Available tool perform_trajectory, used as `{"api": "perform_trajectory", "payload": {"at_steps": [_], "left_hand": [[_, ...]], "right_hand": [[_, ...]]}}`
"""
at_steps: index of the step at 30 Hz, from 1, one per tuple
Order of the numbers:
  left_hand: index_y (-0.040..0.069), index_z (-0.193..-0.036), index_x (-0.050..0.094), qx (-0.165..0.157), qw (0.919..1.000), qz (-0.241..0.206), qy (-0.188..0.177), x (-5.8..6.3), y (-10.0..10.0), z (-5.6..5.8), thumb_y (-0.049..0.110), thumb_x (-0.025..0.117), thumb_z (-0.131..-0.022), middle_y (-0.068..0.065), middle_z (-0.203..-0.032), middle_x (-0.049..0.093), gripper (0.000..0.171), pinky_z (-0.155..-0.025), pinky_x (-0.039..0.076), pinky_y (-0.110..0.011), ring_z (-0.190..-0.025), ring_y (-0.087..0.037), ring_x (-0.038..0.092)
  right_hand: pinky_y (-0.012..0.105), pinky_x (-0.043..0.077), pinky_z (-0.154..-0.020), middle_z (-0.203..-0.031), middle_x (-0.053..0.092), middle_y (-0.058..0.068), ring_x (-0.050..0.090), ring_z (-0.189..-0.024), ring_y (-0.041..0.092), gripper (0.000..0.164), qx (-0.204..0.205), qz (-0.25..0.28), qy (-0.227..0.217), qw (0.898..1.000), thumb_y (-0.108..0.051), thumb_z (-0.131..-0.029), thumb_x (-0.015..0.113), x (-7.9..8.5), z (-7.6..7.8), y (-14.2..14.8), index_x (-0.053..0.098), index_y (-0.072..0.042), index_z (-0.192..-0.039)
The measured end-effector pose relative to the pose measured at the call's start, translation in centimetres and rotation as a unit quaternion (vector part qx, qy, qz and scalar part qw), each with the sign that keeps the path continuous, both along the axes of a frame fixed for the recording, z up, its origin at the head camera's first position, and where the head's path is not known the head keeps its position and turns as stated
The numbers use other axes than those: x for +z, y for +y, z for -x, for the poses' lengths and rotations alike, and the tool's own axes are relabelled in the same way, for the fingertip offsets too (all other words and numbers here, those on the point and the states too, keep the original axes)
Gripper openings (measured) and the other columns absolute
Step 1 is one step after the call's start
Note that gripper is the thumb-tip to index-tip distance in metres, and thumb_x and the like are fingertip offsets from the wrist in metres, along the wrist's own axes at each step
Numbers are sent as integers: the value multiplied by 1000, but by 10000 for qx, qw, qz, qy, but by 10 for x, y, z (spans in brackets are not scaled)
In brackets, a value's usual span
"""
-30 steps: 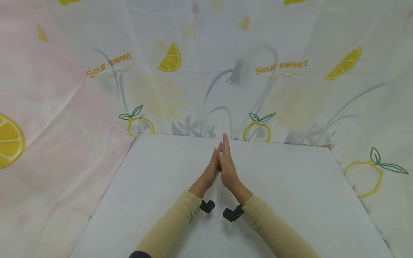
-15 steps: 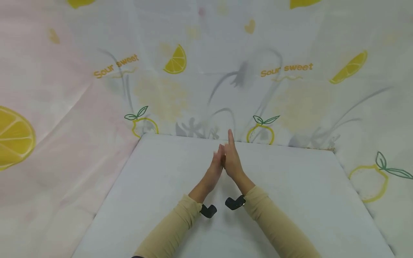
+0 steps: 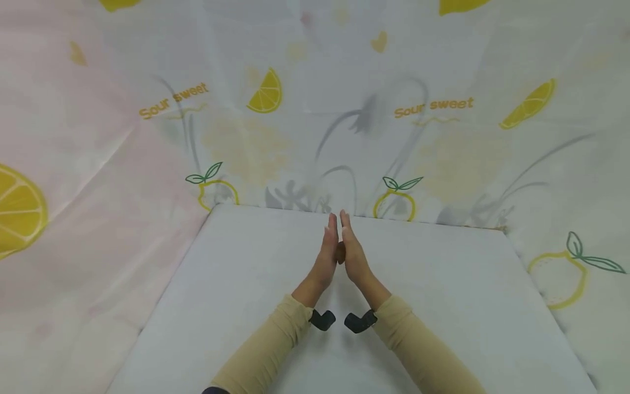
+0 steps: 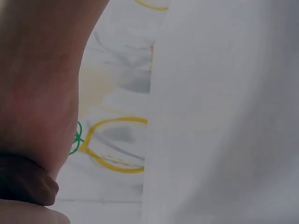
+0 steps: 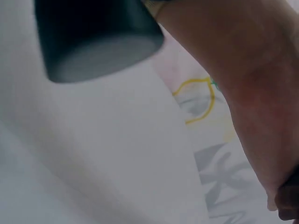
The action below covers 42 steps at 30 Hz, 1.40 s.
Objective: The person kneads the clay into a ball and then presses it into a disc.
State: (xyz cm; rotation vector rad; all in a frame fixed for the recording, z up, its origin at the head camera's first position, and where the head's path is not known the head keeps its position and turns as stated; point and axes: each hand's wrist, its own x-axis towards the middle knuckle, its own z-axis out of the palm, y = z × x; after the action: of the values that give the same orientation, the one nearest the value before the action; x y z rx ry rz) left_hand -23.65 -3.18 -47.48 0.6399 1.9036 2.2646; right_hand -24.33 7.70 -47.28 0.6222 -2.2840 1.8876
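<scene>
Palm faces palm above the table, and a small dark brown lump, looking like clay, is pressed between them. My left hand and right hand both have straight fingers pointing away from me, fingertips nearly level and slightly apart. In the left wrist view the lump is squeezed between the right palm above and the edge of the left hand below; a rough nub sticks out at its end. The right wrist view shows only a bit of the lump beside the left palm.
The white table lies under the forearms. A lemon-printed cloth hangs behind it and along both sides. Black wrist mounts jut inward below the hands, one on each wrist, close to each other.
The right hand slid forward against the left half a second ago, then came back toward me. The hands are now about level, with more of the brown lump showing between them.
</scene>
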Motion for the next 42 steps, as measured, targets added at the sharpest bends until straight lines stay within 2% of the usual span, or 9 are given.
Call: {"api": "perform_trajectory", "payload": {"at_steps": [5, 11, 16, 18, 23, 29, 34, 38, 42], "left_hand": [[17, -163, -12, 313, 9989, 262, -250, -2, -4, 6, 75, 7, -99, 1, -169, -15, 88, -122, 3, -57, -155, -22, -10], [20, -164, -8, 636, 9936, 441, -827, -2, -9, 12, 76, 9, -98, 4, -170, -4, 88, -113, 32, -47, -152, -24, 20], [18, -164, -3, 500, 9945, 426, -816, 4, -10, 13, 81, 12, -95, 1, -170, 6, 94, -117, 25, -45, -152, -24, 24], [16, -164, -4, 296, 9960, 459, -702, 4, -9, 12, 82, 12, -95, -2, -171, 2, 97, -124, 9, -48, -155, -21, 10], [10, -162, -9, 23, 9966, 707, -422, 1, -6, 6, 83, 7, -93, -7, -170, -12, 102, -122, -4, -56, -155, -24, -12], [9, -161, -15, -330, 9962, 778, -190, 2, -1, 1, 81, 3, -94, -10, -169, -17, 100, -122, -3, -57, -154, -25, -15], [8, -160, -17, -407, 9978, 506, -117, 2, -1, -2, 72, 2, -100, -10, -169, -17, 90, -123, -2, -53, -154, -24, -15], [8, -159, -20, -435, 9977, 510, -29, -2, -4, -4, 72, 1, -100, -9, -169, -16, 90, -124, -2, -51, -154, -23, -15], [9, -159, -22, -376, 9969, 598, 352, -3, -7, -3, 70, 1, -101, -7, -168, -17, 87, -123, -2, -53, -154, -21, -14]], "right_hand": [[51, 1, -124, -170, 2, 11, -4, -156, 24, 58, 311, -47, 264, 9992, -29, -112, 11, -2, -14, -4, 7, -2, -162], [55, -3, -123, -170, -1, 15, -7, -156, 28, 59, 447, -63, 707, 9965, -21, -109, 16, 5, -26, -15, 4, -3, -163], [54, -3, -123, -170, 5, 18, -3, -156, 30, 60, 322, -29, 1084, 9936, -20, -108, 20, 16, -26, -21, 4, 1, -162], [54, -4, -123, -170, 6, 16, -3, -156, 29, 60, 196, -10, 1112, 9936, -22, -108, 21, 19, -24, -20, 5, 0, -162], [52, -4, -123, -171, 2, 10, -6, -156, 24, 62, -4, 190, 907, 9957, -25, -108, 22, 22, -13, -16, 4, -6, -163], [46, 1, -125, -171, 0, 10, -2, -156, 20, 61, -148, 473, 762, 9959, -26, -108, 21, 24, 6, -6, 4, -7, -164], [45, 3, -125, -170, 1, 14, -1, -156, 23, 57, -167, 295, 583, 9977, -19, -110, 19, 25, 20, -1, 3, -3, -163], [50, 3, -124, -170, -2, 17, -2, -156, 29, 55, -96, 249, 168, 9995, -13, -111, 17, 23, 28, 5, 1, -1, -162], [55, 5, -123, -170, -3, 17, -3, -156, 32, 55, -20, 201, -115, 9997, -15, -111, 15, 18, 31, 8, 2, 0, -162]]}}
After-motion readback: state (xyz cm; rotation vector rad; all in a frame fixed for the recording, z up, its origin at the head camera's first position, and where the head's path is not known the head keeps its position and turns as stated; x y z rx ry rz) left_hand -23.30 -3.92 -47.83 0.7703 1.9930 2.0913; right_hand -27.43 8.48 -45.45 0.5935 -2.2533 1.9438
